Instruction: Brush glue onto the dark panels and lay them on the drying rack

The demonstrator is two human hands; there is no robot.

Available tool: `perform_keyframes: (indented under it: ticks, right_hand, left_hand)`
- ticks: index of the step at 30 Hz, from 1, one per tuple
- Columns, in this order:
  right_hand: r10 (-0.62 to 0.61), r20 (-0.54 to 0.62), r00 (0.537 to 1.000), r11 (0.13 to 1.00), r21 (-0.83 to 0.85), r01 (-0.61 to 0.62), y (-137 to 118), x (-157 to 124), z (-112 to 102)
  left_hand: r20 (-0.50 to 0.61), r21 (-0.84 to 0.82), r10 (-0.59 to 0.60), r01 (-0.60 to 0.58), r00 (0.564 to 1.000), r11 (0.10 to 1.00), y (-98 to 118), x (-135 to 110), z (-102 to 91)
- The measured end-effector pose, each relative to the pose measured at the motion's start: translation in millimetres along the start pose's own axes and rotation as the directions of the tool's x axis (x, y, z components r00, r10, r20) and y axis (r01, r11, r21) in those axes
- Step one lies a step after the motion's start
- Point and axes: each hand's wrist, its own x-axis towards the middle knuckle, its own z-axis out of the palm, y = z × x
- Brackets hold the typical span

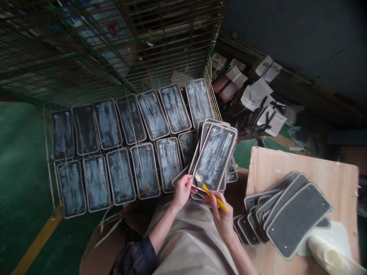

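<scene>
**Yellow-handled paintbrush (205,188) on the dark, round-cornered panel (215,156)!**

Here we are on the head camera, and the action is right in the middle! The right hand (222,217) has its fingers wrapped round the brush handle, pale bristles down at the near left corner of the panel. The left hand (182,188) pinches that panel's pale edge between thumb and fingers. And where's the panel? On top of a fanned pile, just above the beige cloth apron (183,236), its face streaked white!

Look left: two rows of white-streaked dark panels (153,114) line up along a metal wire rack (216,101), thin wires running across them. Over on the right, a pale wood-grain board (342,187) carries a spread stack of plain grey-black panels (298,221), with a cream-coloured rounded container (329,254) at the near corner, cut off by the frame.

Around the room: green floor (21,164), a yellow floor stripe (37,244) slanting along the left, a dark grey wall (292,42) at upper right, and below it strapped bundles of pale and brown pieces (255,93). Lettering? The red patch (113,28) behind the mesh is too blurred to read!
</scene>
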Motion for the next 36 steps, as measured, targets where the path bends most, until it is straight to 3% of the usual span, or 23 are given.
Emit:
perform_keyframes:
  ticks: [4, 8, 13, 17, 21, 24, 27, 29, 31, 33, 36]
  right_hand:
    - [0.059, -0.006, 0.998, 0.997, 0.048, -0.059, 8.1, -15.8, -16.6]
    - [0.048, -0.079, 0.996, 0.999, -0.020, -0.050, 16.0, -12.9, -42.3]
    - [-0.107, -0.193, 0.975, 0.978, -0.200, 0.068, 18.1, 18.1, -70.8]
    - [-0.237, -0.245, 0.940, 0.953, -0.248, 0.176, 15.9, 39.5, -77.3]
    - [-0.231, -0.177, 0.957, 0.945, -0.277, 0.176, 12.0, 26.8, -65.7]
    - [-0.148, -0.047, 0.988, 0.958, -0.254, 0.132, 5.9, 1.8, -51.4]
    - [-0.111, 0.086, 0.990, 0.978, -0.169, 0.125, 1.0, -8.9, -42.4]
    - [-0.124, 0.121, 0.985, 0.984, -0.114, 0.138, 1.5, 2.4, -44.2]
    - [-0.147, 0.076, 0.986, 0.984, -0.092, 0.154, 4.7, 28.1, -53.1]
    - [-0.184, -0.050, 0.982, 0.979, -0.101, 0.178, 7.9, 61.1, -66.6]
    - [-0.259, -0.235, 0.937, 0.960, -0.167, 0.224, 8.6, 100.3, -83.8]
  left_hand:
    - [-0.029, -0.012, 0.003, -0.003, 1.000, 1.000, -3.6, -0.5, 2.7]
    - [-0.013, 0.035, 0.027, -0.027, 1.000, 0.999, -2.9, -2.1, 2.7]
    - [0.009, 0.083, 0.045, -0.045, 0.999, 0.996, -1.1, -2.2, 1.6]
    - [-0.004, 0.062, 0.026, -0.026, 1.000, 0.998, -1.3, -2.8, 4.2]
    - [-0.029, -0.013, -0.005, 0.005, 1.000, 1.000, -2.1, -4.6, 9.8]
    - [-0.043, -0.048, -0.038, 0.036, 0.998, 0.998, -4.0, -4.6, 12.0]
    - [-0.030, -0.044, -0.041, 0.040, 0.999, 0.998, -5.5, -3.7, 10.8]
    - [-0.006, -0.027, -0.042, 0.042, 0.999, 0.999, -4.8, -3.1, 9.3]
    - [0.005, -0.012, -0.045, 0.045, 0.999, 0.999, -2.7, -2.7, 8.6]
    - [-0.002, -0.003, -0.046, 0.046, 0.999, 0.999, -0.5, -2.3, 8.6]
    - [-0.015, -0.008, -0.041, 0.041, 0.999, 0.999, 1.0, -1.8, 8.7]
